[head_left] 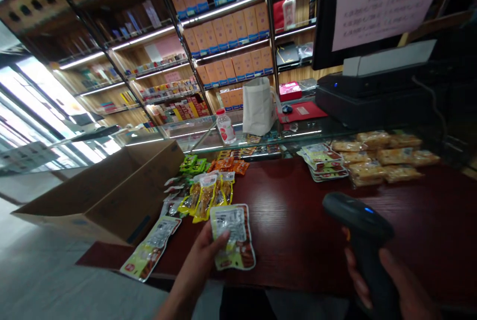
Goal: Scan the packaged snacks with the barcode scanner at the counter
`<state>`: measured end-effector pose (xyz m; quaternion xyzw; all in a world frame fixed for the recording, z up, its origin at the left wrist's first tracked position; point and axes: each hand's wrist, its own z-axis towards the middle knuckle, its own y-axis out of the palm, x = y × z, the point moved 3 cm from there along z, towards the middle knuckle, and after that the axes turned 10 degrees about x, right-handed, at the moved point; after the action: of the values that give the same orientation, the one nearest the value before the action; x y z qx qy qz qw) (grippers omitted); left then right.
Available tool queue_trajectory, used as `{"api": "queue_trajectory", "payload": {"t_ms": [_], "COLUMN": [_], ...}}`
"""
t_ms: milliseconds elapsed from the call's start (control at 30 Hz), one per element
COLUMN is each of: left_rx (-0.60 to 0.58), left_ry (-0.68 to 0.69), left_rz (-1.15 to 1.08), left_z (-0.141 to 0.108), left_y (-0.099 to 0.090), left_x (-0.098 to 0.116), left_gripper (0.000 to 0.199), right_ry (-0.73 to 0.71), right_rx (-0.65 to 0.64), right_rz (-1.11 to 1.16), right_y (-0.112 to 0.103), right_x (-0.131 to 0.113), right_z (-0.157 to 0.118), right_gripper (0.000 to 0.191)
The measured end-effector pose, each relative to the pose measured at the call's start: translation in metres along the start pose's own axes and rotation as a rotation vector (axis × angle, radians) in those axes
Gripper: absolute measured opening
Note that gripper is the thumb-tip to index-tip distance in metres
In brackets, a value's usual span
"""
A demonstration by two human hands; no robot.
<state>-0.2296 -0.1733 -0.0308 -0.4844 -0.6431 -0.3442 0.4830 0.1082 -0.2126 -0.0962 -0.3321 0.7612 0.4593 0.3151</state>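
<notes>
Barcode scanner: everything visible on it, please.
The scanner is dark, plastic-looking and gun-shaped, with a rounded elongated head, a lit blue light on top and a handle angling down out of the picture. An orange bit, likely the trigger, shows by the fingers. The right hand grips the handle, holding it above the dark red counter, head toward the left.
</notes>
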Motion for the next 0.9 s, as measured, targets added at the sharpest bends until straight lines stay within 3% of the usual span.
{"api": "queue_trajectory", "payload": {"t_ms": [100,233,300,400,533,733,900], "left_rx": [-0.105,-0.319,-0.394,-0.466,-0.519,-0.351,-0.311], "left_ry": [0.005,-0.171,-0.230,-0.197,-0.093,0.104,0.244], "left_rz": [-0.175,-0.304,-0.331,-0.343,-0.282,-0.104,0.000], "left_z": [0.015,0.031,0.037,0.047,0.059,0.069,0.073], "left_y": [0.041,0.086,0.103,0.119,0.127,0.119,0.118], "left_x": [0.004,0.013,0.017,0.018,0.003,-0.012,-0.016], "left_gripper": [0.058,0.045,0.047,0.060,0.056,0.046,0.045], "right_ry": [0.092,0.091,0.066,0.032,0.029,-0.016,-0.020], "right_rx": [-0.011,0.030,0.053,0.068,0.088,0.082,0.056], "right_rz": [0.061,0.084,0.085,0.093,0.088,0.050,-0.001], "right_y": [0.006,0.001,-0.004,-0.008,-0.006,0.018,0.039], "right_x": [0.001,-0.002,-0.004,-0.006,-0.005,-0.009,-0.005], "right_z": [-0.006,-0.009,-0.009,-0.008,-0.006,-0.007,-0.005], "right_gripper": [0.047,0.048,0.048,0.050,0.046,0.044,0.045]}}
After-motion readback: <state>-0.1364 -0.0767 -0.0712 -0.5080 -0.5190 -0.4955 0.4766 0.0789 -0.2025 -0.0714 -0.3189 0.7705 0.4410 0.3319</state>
